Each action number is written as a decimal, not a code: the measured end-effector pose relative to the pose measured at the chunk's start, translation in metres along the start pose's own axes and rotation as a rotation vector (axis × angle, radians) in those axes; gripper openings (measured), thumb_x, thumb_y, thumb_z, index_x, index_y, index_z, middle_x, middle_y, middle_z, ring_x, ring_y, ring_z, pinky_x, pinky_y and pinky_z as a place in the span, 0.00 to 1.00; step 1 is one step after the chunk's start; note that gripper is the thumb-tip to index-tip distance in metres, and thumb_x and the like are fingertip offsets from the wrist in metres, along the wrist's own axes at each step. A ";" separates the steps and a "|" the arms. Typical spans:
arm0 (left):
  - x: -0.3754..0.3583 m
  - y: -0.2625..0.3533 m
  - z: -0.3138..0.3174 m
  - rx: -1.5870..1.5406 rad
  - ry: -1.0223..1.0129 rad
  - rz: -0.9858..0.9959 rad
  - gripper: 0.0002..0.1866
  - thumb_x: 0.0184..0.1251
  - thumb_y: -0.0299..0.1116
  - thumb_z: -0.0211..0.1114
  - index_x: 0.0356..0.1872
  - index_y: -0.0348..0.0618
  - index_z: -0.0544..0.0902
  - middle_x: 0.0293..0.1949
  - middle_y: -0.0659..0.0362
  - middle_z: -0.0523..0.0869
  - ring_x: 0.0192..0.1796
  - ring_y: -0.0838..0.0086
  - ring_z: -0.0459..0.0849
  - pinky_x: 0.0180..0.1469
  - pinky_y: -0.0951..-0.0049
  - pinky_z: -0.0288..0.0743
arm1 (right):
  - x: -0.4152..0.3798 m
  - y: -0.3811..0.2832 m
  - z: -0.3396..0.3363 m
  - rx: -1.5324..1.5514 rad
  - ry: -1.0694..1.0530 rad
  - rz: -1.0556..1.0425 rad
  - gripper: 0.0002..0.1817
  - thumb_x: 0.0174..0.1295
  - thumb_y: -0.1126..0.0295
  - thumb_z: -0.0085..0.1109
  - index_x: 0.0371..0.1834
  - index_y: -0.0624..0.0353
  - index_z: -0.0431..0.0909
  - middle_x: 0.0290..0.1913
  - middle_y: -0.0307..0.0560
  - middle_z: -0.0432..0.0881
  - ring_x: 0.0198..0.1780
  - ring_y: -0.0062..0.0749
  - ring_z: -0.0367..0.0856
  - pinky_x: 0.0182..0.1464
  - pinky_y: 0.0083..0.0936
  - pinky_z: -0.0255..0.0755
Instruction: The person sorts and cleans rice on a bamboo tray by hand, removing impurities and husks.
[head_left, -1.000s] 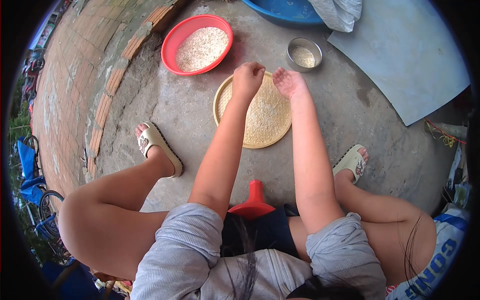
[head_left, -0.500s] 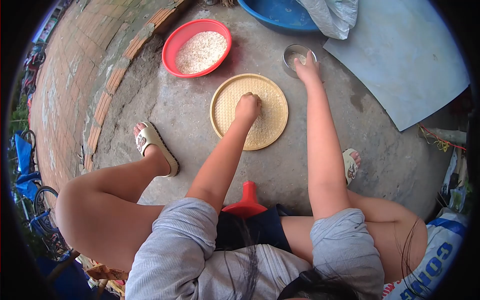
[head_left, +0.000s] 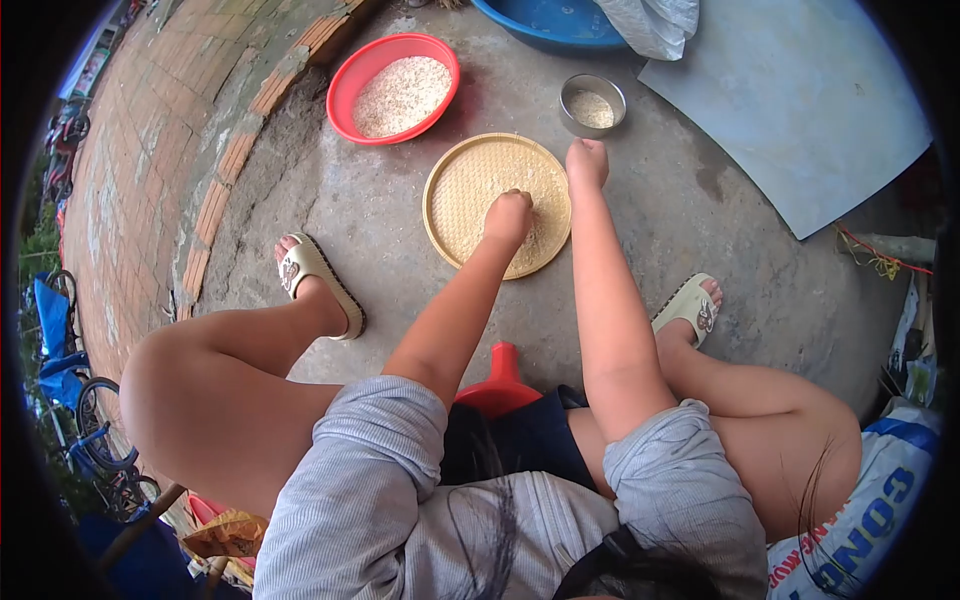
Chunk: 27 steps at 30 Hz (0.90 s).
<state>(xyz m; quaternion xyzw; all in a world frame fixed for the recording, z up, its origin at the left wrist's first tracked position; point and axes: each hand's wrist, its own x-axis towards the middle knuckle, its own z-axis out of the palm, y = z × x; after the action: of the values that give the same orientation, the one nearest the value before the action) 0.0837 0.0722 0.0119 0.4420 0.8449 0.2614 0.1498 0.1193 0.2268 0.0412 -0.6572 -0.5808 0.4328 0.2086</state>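
Note:
A round woven tray (head_left: 465,200) lies on the concrete with pale grains scattered over it, mostly at its right half. My left hand (head_left: 510,214) is closed low over the grains, knuckles up, its fingertips hidden. At the tray's upper right rim is my right hand (head_left: 588,165), also closed; I cannot tell what either hand holds. Just beyond the right hand stands a small metal bowl (head_left: 592,106) with some pale grains in its bottom. A red plastic basin (head_left: 343,98), holding a heap of similar grains, sits past the tray to the left.
A large blue basin (head_left: 545,38) stands at the far side beside a white plastic sack (head_left: 655,25). A grey-blue sheet (head_left: 800,110) lies at the right. A brick edging (head_left: 233,158) runs along the left. Under me is a red plastic stool (head_left: 500,385); a printed sack (head_left: 870,510) lies at lower right.
My right hand has left the metal bowl, drawn back toward the tray's rim and closed. My left hand has shifted slightly right over the tray, still closed.

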 end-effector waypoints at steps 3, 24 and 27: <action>0.019 0.004 -0.017 -0.160 0.208 0.031 0.04 0.49 0.25 0.64 0.27 0.38 0.84 0.27 0.48 0.84 0.31 0.58 0.84 0.38 0.65 0.78 | 0.025 0.023 0.016 0.166 -0.229 -0.012 0.18 0.58 0.61 0.52 0.46 0.63 0.76 0.37 0.57 0.82 0.37 0.49 0.82 0.43 0.38 0.74; 0.057 0.031 -0.035 -0.244 0.095 -0.047 0.10 0.54 0.28 0.62 0.37 0.43 0.86 0.35 0.50 0.85 0.37 0.58 0.84 0.44 0.63 0.77 | 0.042 -0.079 -0.036 0.678 -0.191 0.061 0.13 0.62 0.69 0.48 0.29 0.67 0.79 0.26 0.50 0.82 0.38 0.41 0.83 0.40 0.35 0.79; 0.054 0.026 -0.017 -0.132 -0.037 0.022 0.13 0.53 0.29 0.63 0.41 0.45 0.85 0.43 0.52 0.84 0.47 0.58 0.82 0.51 0.63 0.76 | 0.076 -0.082 -0.026 0.086 -0.165 -0.353 0.14 0.63 0.63 0.50 0.40 0.62 0.80 0.39 0.53 0.83 0.45 0.48 0.81 0.50 0.42 0.74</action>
<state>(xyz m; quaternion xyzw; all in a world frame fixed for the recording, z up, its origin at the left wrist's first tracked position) 0.0620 0.1235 0.0396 0.4450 0.8181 0.3100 0.1912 0.0892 0.3237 0.0938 -0.4979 -0.6832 0.4664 0.2606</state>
